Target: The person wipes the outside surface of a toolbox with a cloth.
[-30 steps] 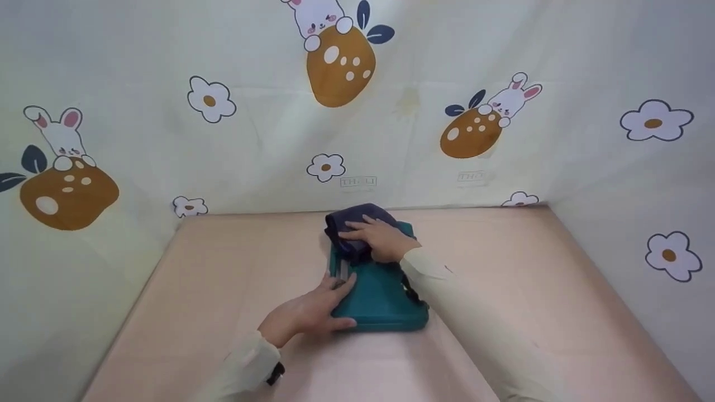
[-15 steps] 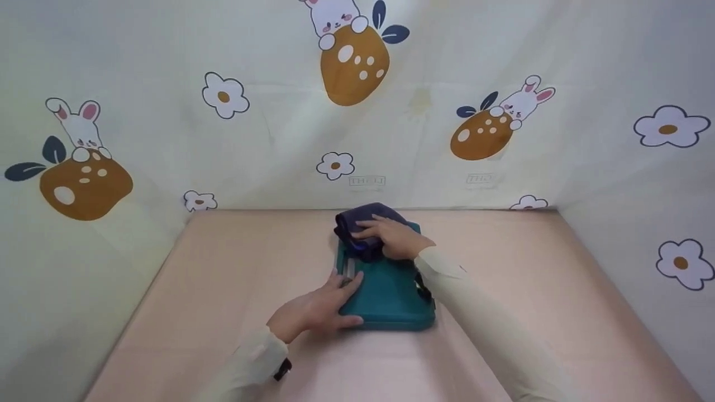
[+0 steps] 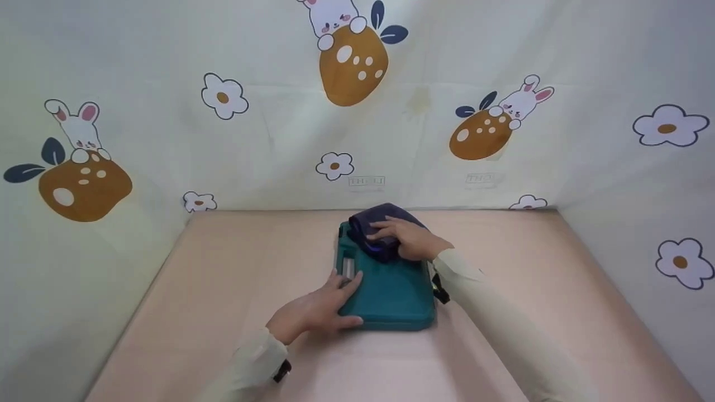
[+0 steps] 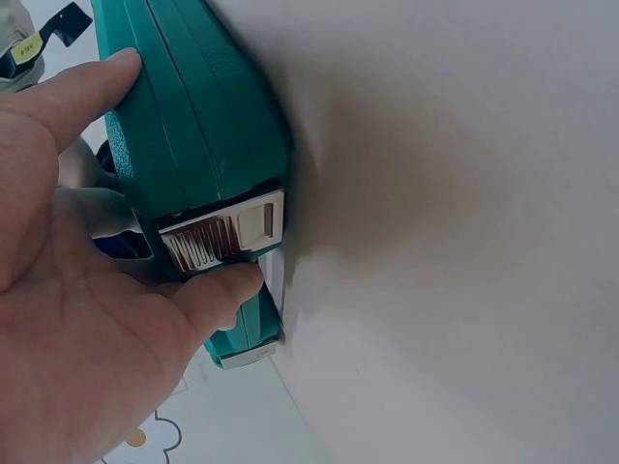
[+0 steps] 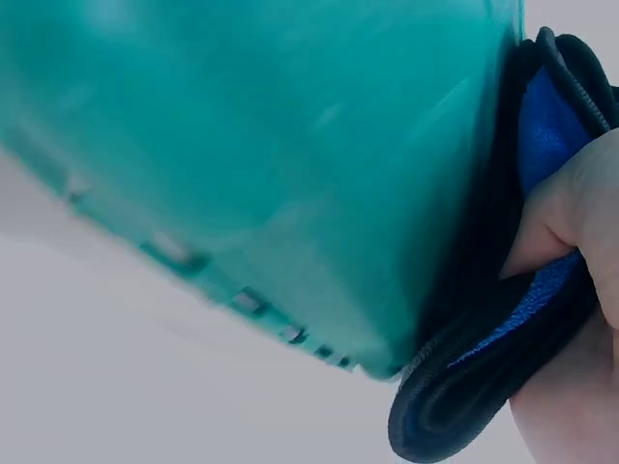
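Observation:
A green hard plastic case (image 3: 385,296) lies flat on the table, its handle slot on the left side. My left hand (image 3: 313,310) rests against its near left corner, fingers spread. In the left wrist view, one finger touches beside a metal latch (image 4: 224,232) on the case's side. On the far part of the lid lies a folded dark cloth (image 3: 385,220) with blue inner faces. My right hand (image 3: 413,237) grips this cloth against the lid, fingers over its top; the right wrist view shows the thumb (image 5: 556,222) tucked into the folds.
A peach-coloured covering (image 3: 251,251) spreads over the table around the case. Pale curtain-like sheets (image 3: 268,139) printed with rabbits and flowers stand at the back and both sides. The far end of the case is near the back sheet.
My right hand has slid the cloth rightward across the lid, baring the far left corner and more of the handle slot. The left hand keeps its place on the case.

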A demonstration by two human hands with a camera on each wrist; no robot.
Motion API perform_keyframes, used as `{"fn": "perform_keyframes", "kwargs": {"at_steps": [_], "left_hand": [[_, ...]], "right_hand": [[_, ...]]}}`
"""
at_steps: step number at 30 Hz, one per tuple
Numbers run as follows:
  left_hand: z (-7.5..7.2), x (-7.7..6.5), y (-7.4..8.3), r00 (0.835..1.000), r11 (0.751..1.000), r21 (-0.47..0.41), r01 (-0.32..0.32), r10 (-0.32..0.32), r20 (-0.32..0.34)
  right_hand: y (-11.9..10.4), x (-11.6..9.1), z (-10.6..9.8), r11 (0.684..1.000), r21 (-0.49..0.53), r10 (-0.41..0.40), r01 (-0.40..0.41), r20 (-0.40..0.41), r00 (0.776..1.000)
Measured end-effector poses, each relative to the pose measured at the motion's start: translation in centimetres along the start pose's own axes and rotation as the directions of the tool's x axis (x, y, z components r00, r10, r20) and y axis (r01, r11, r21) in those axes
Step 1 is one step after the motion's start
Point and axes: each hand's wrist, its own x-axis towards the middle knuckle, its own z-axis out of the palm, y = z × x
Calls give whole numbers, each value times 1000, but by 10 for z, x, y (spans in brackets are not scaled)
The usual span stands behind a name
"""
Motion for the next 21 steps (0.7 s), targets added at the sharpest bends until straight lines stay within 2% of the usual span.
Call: {"fn": "perform_keyframes", "kwargs": {"at_steps": [10, 21], "left_hand": [[1, 0, 0, 1000, 1000, 0, -5, 5, -5], [2, -2, -2, 999, 999, -6, -38, 38, -23]], "right_hand": [[22, -17, 2, 999, 19, 48, -47, -34, 998], [36, -34, 6, 989, 139, 70, -57, -92, 993]]}}
